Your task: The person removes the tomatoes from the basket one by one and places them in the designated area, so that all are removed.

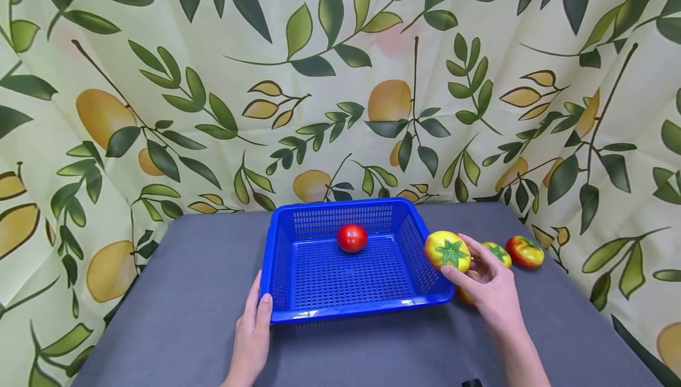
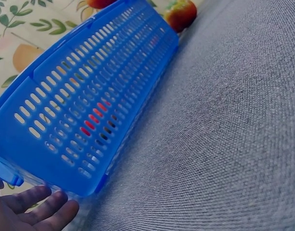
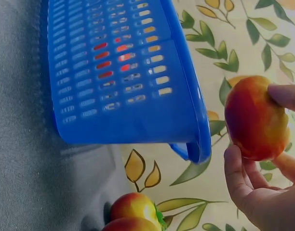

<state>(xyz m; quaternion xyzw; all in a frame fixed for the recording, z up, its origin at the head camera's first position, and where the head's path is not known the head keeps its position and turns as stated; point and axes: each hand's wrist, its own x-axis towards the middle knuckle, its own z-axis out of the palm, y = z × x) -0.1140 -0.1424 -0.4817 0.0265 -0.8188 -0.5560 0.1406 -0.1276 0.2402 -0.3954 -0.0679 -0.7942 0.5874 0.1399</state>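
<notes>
A blue perforated plastic basket (image 1: 340, 310) stands on the table with one round red tomato (image 1: 352, 238) inside, near its back wall. My left hand (image 1: 254, 328) rests against the basket's front left corner, thumb at the rim; in the left wrist view its fingers (image 2: 48, 211) extend loosely beside the basket's end. My right hand (image 1: 492, 286) holds a yellow-red tomato (image 1: 447, 251) between thumb and fingers, its green star-shaped leaf toward the head camera. This tomato is raised at the basket's right rim, and the right wrist view shows its red-orange side.
Right of the basket lie more yellow-red tomatoes: one behind my right hand (image 1: 499, 253), one farther right (image 1: 525, 252), and one largely hidden below the hand (image 1: 466, 297). A grey cloth covers the table (image 1: 207, 263). A leaf-patterned curtain (image 1: 340, 139) hangs behind. A small black object (image 1: 472, 383) shows at the front edge.
</notes>
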